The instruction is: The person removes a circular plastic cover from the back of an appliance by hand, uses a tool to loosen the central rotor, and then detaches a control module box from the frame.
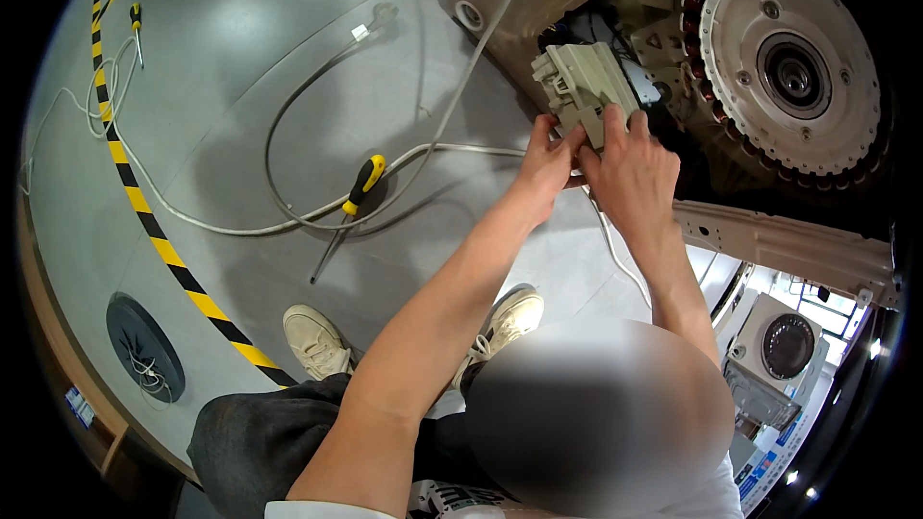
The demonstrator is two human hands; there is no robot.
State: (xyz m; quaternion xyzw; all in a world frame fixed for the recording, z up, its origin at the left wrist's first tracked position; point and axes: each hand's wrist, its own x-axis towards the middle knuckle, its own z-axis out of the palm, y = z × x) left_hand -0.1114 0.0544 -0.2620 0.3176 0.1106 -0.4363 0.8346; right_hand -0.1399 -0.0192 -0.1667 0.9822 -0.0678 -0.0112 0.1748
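Observation:
A beige plastic housing (588, 80) with moulded ribs and clips sits at the lower corner of an opened washing machine frame (500, 5). My left hand (546, 171) grips its near left corner, thumb and fingers pinched there. On the near right side, my right hand (635, 168) has bent fingers pressed onto the same housing. Dark wires show behind the housing, partly hidden by it. Right of it is the round motor (745, 48), a pale disc with a ring of copper-coloured coils. What lies under my fingers is hidden.
A yellow-black screwdriver (364, 185) lies among a grey hose (269, 139) and a white cable (216, 228) on the grey floor. Another screwdriver (137, 24) lies far left near striped floor tape (173, 259). A dark round plastic piece (144, 346) and a front-loading washer (774, 341) stand farther off.

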